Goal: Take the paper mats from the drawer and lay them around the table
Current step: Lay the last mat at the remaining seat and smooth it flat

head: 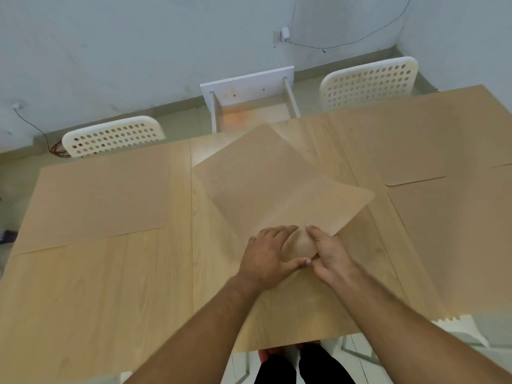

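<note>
The wooden table [91, 295] carries laid mats at far left [97, 200] and right [457, 223]. At centre, brown paper mats [263, 184] lie askew, seemingly two overlapping. The left hand [270, 256] and right hand [328, 252] pinch their curled near corner [300, 245].

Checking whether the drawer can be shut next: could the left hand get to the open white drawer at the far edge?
Probably, once freed: the left hand pinches the paper mats, and nothing stands before the drawer.
</note>
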`<action>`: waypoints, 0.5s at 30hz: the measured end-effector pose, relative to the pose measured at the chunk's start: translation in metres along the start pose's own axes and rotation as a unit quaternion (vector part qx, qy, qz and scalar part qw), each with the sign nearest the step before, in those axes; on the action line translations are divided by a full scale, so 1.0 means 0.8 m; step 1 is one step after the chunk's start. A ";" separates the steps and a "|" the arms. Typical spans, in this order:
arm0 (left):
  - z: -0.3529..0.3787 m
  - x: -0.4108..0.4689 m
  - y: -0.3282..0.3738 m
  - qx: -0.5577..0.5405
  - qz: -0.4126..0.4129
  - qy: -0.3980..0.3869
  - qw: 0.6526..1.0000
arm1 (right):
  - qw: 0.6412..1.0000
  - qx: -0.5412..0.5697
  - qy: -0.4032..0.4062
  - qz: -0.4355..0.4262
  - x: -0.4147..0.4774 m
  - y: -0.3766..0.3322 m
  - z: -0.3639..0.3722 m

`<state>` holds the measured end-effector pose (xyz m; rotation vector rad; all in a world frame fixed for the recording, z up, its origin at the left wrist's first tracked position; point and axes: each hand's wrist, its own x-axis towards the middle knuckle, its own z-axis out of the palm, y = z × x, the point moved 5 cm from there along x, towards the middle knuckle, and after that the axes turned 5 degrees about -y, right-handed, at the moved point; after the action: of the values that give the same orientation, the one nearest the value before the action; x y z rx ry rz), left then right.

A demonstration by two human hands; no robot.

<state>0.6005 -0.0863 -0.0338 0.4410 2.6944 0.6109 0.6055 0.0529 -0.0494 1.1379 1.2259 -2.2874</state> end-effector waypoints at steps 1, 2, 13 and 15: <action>-0.001 -0.005 -0.003 -0.017 -0.005 0.006 1.000 | 1.000 -0.004 0.019 -0.009 0.000 0.001 -0.002; -0.003 -0.009 -0.008 -0.037 -0.023 0.025 0.999 | 0.999 -0.006 0.036 -0.021 0.001 0.001 -0.005; -0.055 -0.014 -0.110 -0.760 -0.285 0.195 0.551 | 0.998 -0.028 -0.047 0.029 -0.010 -0.024 -0.016; -0.084 -0.020 -0.120 -0.770 -0.259 0.208 0.545 | 0.992 -0.041 -0.109 0.048 -0.022 -0.031 -0.009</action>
<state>0.5670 -0.1986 -0.0166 -1.0157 1.2838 2.5137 0.6058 0.0713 -0.0247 0.8727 1.1450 -2.2013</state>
